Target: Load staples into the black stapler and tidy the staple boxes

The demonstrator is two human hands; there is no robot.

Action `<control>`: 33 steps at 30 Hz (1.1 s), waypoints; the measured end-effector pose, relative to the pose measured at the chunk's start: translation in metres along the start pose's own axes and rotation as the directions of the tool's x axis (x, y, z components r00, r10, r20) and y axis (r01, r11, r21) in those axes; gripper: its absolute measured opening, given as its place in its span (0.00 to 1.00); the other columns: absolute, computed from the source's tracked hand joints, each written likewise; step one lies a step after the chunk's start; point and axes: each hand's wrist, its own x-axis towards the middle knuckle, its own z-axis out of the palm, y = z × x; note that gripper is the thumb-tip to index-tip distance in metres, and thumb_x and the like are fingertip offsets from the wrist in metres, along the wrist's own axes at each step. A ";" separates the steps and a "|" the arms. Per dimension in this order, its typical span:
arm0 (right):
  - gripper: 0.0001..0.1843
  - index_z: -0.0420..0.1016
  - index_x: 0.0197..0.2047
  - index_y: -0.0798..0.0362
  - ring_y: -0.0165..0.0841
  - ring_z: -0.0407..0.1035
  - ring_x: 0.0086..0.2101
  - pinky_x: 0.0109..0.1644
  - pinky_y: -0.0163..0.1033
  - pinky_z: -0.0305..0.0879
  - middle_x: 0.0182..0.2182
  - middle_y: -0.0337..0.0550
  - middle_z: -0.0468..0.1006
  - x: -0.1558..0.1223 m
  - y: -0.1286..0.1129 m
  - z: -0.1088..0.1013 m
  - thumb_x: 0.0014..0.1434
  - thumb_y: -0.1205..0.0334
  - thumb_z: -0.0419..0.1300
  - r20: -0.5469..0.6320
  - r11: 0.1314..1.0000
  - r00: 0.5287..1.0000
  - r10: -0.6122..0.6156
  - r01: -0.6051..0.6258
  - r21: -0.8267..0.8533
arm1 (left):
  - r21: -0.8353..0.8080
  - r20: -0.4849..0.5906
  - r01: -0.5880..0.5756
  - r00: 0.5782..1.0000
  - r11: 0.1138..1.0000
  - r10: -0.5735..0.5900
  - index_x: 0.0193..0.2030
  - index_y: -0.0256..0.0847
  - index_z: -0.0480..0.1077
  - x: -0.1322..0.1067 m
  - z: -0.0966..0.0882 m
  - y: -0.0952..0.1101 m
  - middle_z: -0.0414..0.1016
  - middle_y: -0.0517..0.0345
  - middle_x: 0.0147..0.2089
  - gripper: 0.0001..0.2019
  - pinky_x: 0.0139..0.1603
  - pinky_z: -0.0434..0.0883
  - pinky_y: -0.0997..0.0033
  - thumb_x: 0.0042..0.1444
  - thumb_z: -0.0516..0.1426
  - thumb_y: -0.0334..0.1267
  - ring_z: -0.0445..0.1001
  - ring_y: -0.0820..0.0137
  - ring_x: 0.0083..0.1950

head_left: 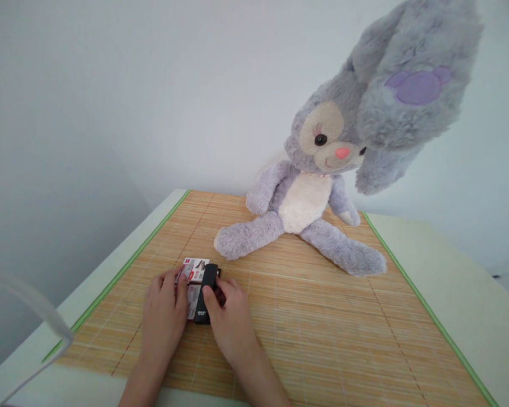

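My right hand (pixel 229 316) is closed around a black stapler (pixel 207 291), thumb along its top and fingers curled at its right side. The stapler lies lengthwise away from me on the bamboo mat. Against its left side are small white and red printed boxes (pixel 196 270), one behind the other. My left hand (pixel 165 299) grips these boxes from the left, its fingers covering part of them. The fingertips of the left hand are partly hidden behind the boxes.
A large grey-purple plush rabbit (pixel 305 200) sits at the back of the bamboo mat (pixel 314 316), legs spread towards me. The green-edged mat lies on a white table (pixel 445 254) against a wall. A white cable (pixel 46 311) curves in the left foreground.
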 end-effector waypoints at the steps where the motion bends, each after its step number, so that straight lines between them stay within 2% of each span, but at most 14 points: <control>1: 0.13 0.83 0.50 0.50 0.37 0.74 0.40 0.44 0.38 0.70 0.41 0.43 0.79 0.000 0.000 0.000 0.71 0.56 0.59 0.005 1.000 1.000 -0.002 0.002 -0.003 | -0.004 -0.003 0.002 1.000 1.000 -0.002 0.64 0.43 0.70 0.000 0.001 -0.001 0.73 0.44 0.55 0.25 0.63 0.68 0.43 0.72 0.44 0.53 0.71 0.52 0.58; 5: 0.12 0.82 0.48 0.50 0.37 0.74 0.40 0.44 0.38 0.69 0.40 0.43 0.79 0.000 -0.002 -0.001 0.71 0.57 0.59 0.004 1.000 1.000 -0.005 0.005 -0.030 | -0.014 0.002 -0.011 1.000 1.000 0.011 0.61 0.41 0.71 0.002 0.001 -0.004 0.73 0.44 0.55 0.25 0.64 0.68 0.44 0.72 0.42 0.52 0.71 0.52 0.58; 10: 0.15 0.80 0.56 0.49 0.39 0.75 0.45 0.51 0.42 0.72 0.45 0.45 0.78 -0.008 -0.008 -0.005 0.71 0.61 0.56 0.041 1.000 0.999 0.014 -0.014 -0.001 | 0.001 0.019 -0.021 1.000 1.000 0.021 0.61 0.43 0.71 0.003 -0.001 -0.004 0.73 0.46 0.55 0.25 0.63 0.67 0.44 0.72 0.44 0.54 0.70 0.52 0.58; 13: 0.26 0.72 0.65 0.45 0.42 0.74 0.51 0.57 0.46 0.72 0.53 0.46 0.76 -0.022 -0.011 -0.010 0.65 0.64 0.63 0.095 0.999 0.995 0.018 -0.020 0.027 | -0.002 0.033 -0.037 0.999 0.999 0.037 0.60 0.44 0.72 0.005 -0.002 -0.003 0.74 0.46 0.56 0.25 0.63 0.67 0.46 0.71 0.44 0.56 0.70 0.52 0.59; 15: 0.36 0.68 0.69 0.44 0.45 0.72 0.56 0.61 0.49 0.70 0.58 0.48 0.73 -0.030 -0.011 -0.012 0.58 0.66 0.67 0.118 1.000 0.993 0.011 -0.010 -0.009 | -0.001 0.037 -0.029 0.999 1.000 0.029 0.60 0.44 0.72 0.006 -0.002 -0.002 0.74 0.46 0.56 0.26 0.63 0.67 0.46 0.71 0.45 0.57 0.71 0.52 0.58; 16: 0.39 0.67 0.69 0.45 0.46 0.71 0.56 0.62 0.51 0.69 0.59 0.49 0.72 -0.033 -0.011 -0.013 0.56 0.67 0.68 0.122 0.999 0.992 0.013 -0.008 -0.043 | 0.003 0.038 -0.021 0.999 1.000 0.021 0.60 0.44 0.72 0.007 -0.002 -0.002 0.74 0.46 0.56 0.27 0.62 0.67 0.46 0.70 0.46 0.59 0.71 0.51 0.58; 20: 0.30 0.74 0.62 0.48 0.46 0.74 0.50 0.58 0.52 0.71 0.53 0.49 0.76 -0.034 -0.007 -0.017 0.55 0.69 0.67 0.096 0.980 0.994 0.048 -0.028 -0.198 | 0.028 0.047 -0.014 0.999 1.000 0.013 0.60 0.43 0.72 0.009 -0.002 -0.002 0.75 0.47 0.55 0.29 0.61 0.68 0.46 0.66 0.49 0.63 0.71 0.50 0.57; 25: 0.25 0.78 0.55 0.46 0.44 0.75 0.45 0.50 0.47 0.72 0.48 0.45 0.78 -0.028 -0.007 -0.022 0.54 0.67 0.69 0.086 0.967 0.995 0.046 -0.022 -0.254 | 0.004 0.055 0.004 0.998 1.000 -0.005 0.61 0.43 0.72 0.008 -0.002 -0.004 0.75 0.47 0.54 0.31 0.62 0.69 0.47 0.66 0.49 0.64 0.72 0.51 0.57; 30: 0.26 0.78 0.57 0.47 0.44 0.76 0.43 0.48 0.47 0.72 0.46 0.45 0.80 -0.023 -0.007 -0.020 0.53 0.64 0.71 0.078 0.963 0.995 0.054 -0.031 -0.267 | 0.000 0.061 -0.009 0.998 1.000 0.009 0.61 0.43 0.72 0.009 -0.003 -0.006 0.76 0.47 0.54 0.30 0.61 0.69 0.46 0.66 0.49 0.63 0.73 0.51 0.56; 33: 0.30 0.75 0.62 0.46 0.42 0.76 0.43 0.49 0.46 0.72 0.46 0.44 0.81 -0.024 -0.025 -0.035 0.56 0.61 0.70 0.105 0.980 0.992 0.067 -0.045 -0.193 | -0.013 0.077 -0.022 0.997 1.000 0.023 0.61 0.44 0.72 0.009 -0.004 -0.006 0.76 0.47 0.55 0.29 0.61 0.69 0.46 0.66 0.49 0.62 0.72 0.51 0.57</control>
